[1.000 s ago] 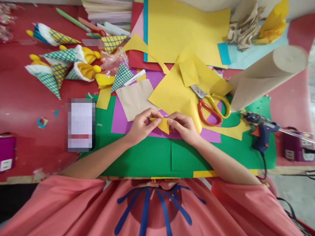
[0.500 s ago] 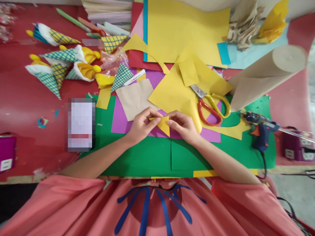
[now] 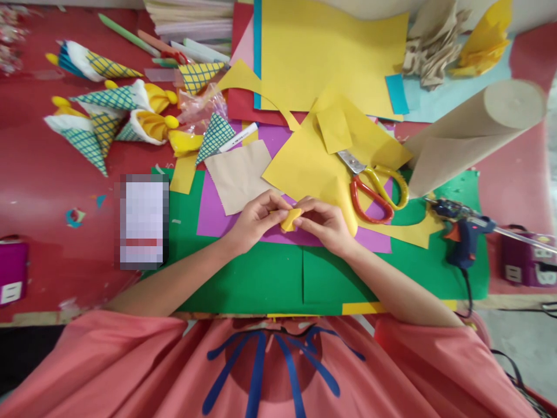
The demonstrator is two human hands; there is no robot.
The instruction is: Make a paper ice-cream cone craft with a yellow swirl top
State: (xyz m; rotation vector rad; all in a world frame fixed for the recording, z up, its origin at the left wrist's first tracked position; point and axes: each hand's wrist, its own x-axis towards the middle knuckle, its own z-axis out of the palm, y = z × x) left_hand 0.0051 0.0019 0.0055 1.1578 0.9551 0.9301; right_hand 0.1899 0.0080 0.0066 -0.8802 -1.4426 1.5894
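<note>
Head camera looks down on a red table (image 3: 56, 174) strewn with craft paper. Near its front edge, over a green sheet (image 3: 261, 278) and a purple sheet (image 3: 209, 209), the left hand (image 3: 255, 220) and right hand (image 3: 326, 223) meet, fingertips of both pinched on a small yellow paper piece (image 3: 290, 219) curled between them. Just behind the hands lie a tan paper piece (image 3: 239, 174) and a large yellow sheet (image 3: 304, 165). Red-and-yellow scissors (image 3: 376, 186) rest just right of the hands, a blue glue gun (image 3: 463, 232) toward the right edge, a brown paper roll (image 3: 470, 133) behind it. Patterned paper cones (image 3: 104, 116) crowd the back left corner
</note>
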